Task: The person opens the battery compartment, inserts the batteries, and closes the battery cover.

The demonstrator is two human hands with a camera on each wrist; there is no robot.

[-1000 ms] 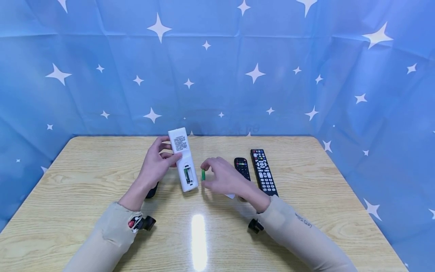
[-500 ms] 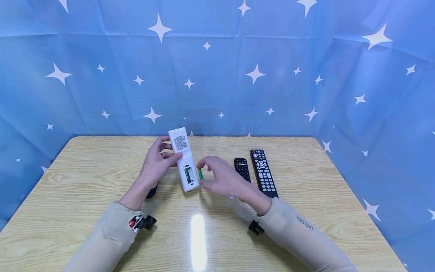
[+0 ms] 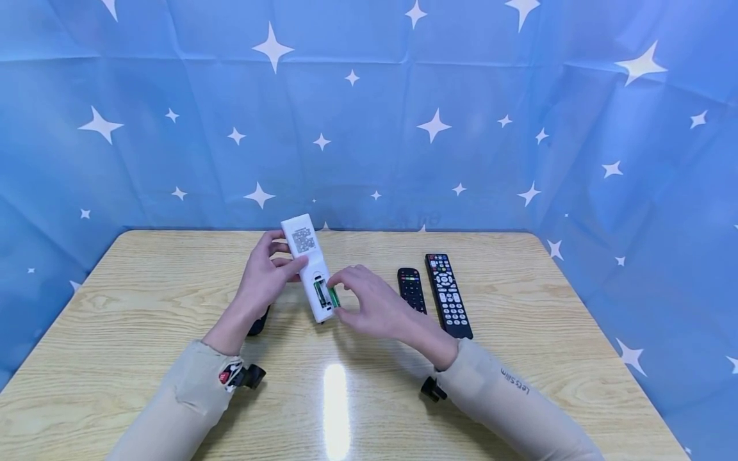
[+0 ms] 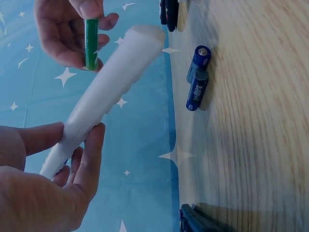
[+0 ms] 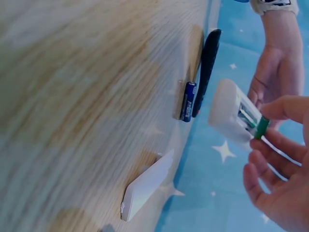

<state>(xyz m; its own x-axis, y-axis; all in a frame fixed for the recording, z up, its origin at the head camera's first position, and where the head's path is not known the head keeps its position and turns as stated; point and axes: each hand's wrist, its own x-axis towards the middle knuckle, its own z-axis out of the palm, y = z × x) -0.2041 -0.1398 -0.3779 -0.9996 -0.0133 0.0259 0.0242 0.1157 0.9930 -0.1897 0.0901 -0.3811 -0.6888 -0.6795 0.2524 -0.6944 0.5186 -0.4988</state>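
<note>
A white remote control point(image 3: 314, 270) is held above the table, its back with the printed label facing up. My left hand point(image 3: 264, 275) grips its left side, thumb over the back. One green battery point(image 3: 319, 293) lies in the uncovered battery compartment. Another green battery point(image 3: 334, 297) is pinched between the thumb and fingers of my right hand point(image 3: 375, 304), at the compartment's right edge. In the right wrist view this pinched battery point(image 5: 262, 127) stands tilted at the opening. The left wrist view shows the remote's side point(image 4: 104, 87) and hides the compartment.
Two black remotes, a shorter one point(image 3: 411, 289) and a longer one point(image 3: 448, 294), lie right of my hands. A dark object point(image 3: 259, 323) is partly hidden beside my left wrist. Two blue batteries point(image 4: 197, 90) lie on the table. A white plastic piece point(image 5: 147, 186) rests there too.
My right hand has moved left with the green battery, from beside the white remote to its compartment. The battery has tilted, and the remote's top has shifted slightly left.
</note>
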